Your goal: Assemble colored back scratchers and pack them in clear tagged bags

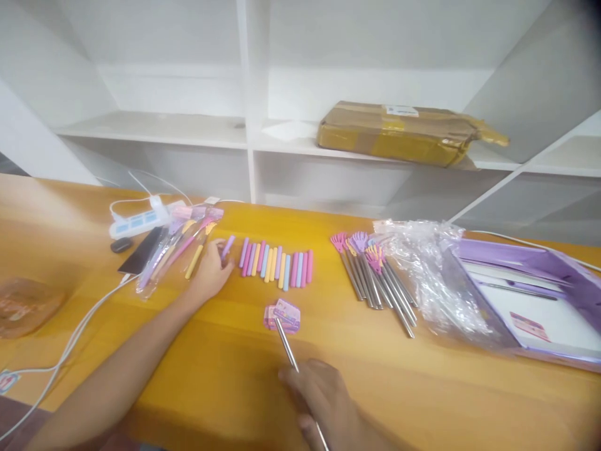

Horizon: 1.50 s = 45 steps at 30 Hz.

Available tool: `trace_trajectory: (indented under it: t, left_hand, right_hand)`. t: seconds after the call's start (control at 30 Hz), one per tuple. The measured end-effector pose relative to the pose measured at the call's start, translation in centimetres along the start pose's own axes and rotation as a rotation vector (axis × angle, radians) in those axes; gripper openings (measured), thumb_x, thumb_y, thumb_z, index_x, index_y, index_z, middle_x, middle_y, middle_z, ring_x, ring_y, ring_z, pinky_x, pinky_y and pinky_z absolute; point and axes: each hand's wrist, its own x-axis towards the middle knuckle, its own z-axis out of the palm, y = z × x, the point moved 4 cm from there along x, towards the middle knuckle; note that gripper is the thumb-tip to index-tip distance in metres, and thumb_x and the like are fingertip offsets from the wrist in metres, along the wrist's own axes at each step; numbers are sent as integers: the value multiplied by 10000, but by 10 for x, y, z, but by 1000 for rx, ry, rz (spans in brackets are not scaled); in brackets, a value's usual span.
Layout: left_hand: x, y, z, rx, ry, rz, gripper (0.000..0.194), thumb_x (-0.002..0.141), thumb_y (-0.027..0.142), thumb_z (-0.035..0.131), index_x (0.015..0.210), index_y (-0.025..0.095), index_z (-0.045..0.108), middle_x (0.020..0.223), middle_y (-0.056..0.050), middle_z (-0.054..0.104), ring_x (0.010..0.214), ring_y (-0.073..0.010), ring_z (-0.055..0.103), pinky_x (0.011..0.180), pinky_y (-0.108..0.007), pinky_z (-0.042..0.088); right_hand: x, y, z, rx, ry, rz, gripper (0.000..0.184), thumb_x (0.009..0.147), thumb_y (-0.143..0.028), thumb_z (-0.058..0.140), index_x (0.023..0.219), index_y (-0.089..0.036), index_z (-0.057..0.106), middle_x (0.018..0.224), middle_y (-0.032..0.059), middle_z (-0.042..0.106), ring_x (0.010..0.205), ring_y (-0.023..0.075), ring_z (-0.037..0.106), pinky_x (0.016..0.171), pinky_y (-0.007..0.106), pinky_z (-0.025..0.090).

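My left hand (pixel 213 270) is closed round a short purple tube (pixel 228 245), at the left end of a row of pink, purple, yellow and blue tubes (pixel 272 263). In my right hand (pixel 323 394) is a thin metal rod (pixel 287 346); its lower end leaves the picture. The rod's upper tip overlaps a small pile of purple and pink cards (pixel 286 315), and whether it touches them I cannot tell. Farther right lie several back scratchers (pixel 375 269) with coloured hand-shaped heads and bare metal shafts. Left of my left hand are back scratchers in clear wrappers (pixel 173 244).
A purple box (pixel 498 313) and crumpled clear plastic (pixel 422 269) occupy the right side. At the left are a power strip (pixel 138 222), a dark phone (pixel 143 250), white cables (pixel 77 341) and an orange translucent packet (pixel 28 307). A taped carton (pixel 399 134) rests on the shelf behind.
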Motion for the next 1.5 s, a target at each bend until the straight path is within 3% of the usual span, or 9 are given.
trace_trajectory:
  t: [0.17, 0.23, 0.33, 0.5, 0.63, 0.83, 1.07, 1.27, 1.5]
  left_hand:
    - [0, -6, 7, -45, 7, -65, 481, 911, 255, 587, 1365, 178, 450, 1300, -161, 567, 1089, -287, 670, 1079, -549, 546]
    - [-1, -7, 7, -69, -40, -65, 472, 907, 263, 588, 1360, 179, 488, 1341, -161, 519, 1044, -268, 677, 1062, -540, 568]
    - [-2, -7, 10, -118, -120, -60, 406, 916, 265, 546, 1314, 184, 554, 1299, -130, 513, 927, -221, 692, 979, -480, 615]
    - [-3, -2, 15, -144, -185, 14, 359, 918, 292, 533, 1258, 199, 603, 1193, -101, 607, 1018, -261, 685, 997, -473, 596]
    - [-4, 1, 17, -152, -224, 75, 355, 905, 298, 557, 1245, 211, 613, 1213, -112, 655, 1090, -292, 673, 1056, -509, 563]
    - [-6, 0, 17, -158, -208, 99, 364, 904, 269, 563, 1260, 209, 606, 1249, -129, 659, 1112, -307, 667, 1079, -534, 545]
    - [-6, -4, 20, -145, -228, 99, 392, 914, 251, 545, 1300, 199, 586, 1261, -123, 650, 1082, -285, 672, 1048, -495, 556]
    - [-4, -3, 20, -124, -247, 96, 398, 924, 291, 550, 1309, 198, 585, 1231, -129, 661, 1037, -301, 674, 999, -515, 568]
    - [-2, -3, 20, -104, -257, 85, 413, 930, 326, 543, 1318, 192, 589, 1269, -143, 654, 1048, -309, 686, 986, -523, 578]
  right_hand:
    - [13, 39, -24, 69, 256, 281, 309, 1143, -459, 430, 1243, -255, 638, 807, 7, 663, 618, 160, 618, 600, 272, 487]
    - [15, 58, -37, 49, 367, 372, 197, 1121, -372, 520, 1174, -247, 663, 781, -2, 674, 583, 145, 616, 597, 263, 491]
    - [15, 86, -67, -20, 486, 546, 293, 1125, -434, 503, 1104, -205, 685, 641, -20, 618, 511, 155, 565, 558, 283, 456]
    - [16, 126, -132, -428, 476, 699, 607, 1119, -630, 365, 803, -207, 664, 701, 33, 598, 681, 206, 573, 663, 331, 423]
    - [20, 160, -160, -621, 333, 738, 635, 1119, -647, 291, 772, -218, 605, 848, 93, 622, 824, 248, 589, 775, 361, 440]
    - [32, 199, -164, -703, 264, 825, 436, 1128, -435, 378, 1227, -108, 648, 821, 122, 675, 719, 271, 585, 736, 370, 404]
    - [39, 205, -163, -831, 222, 704, 407, 1104, -320, 379, 1078, -128, 737, 1032, 180, 630, 906, 282, 574, 865, 397, 452]
    - [39, 213, -160, -920, 187, 697, 402, 1095, -298, 414, 1259, -137, 743, 1066, 165, 680, 943, 276, 599, 852, 366, 438]
    - [34, 217, -161, -926, 187, 712, 348, 1096, -356, 502, 1204, -160, 768, 1081, 158, 717, 932, 266, 630, 810, 346, 424]
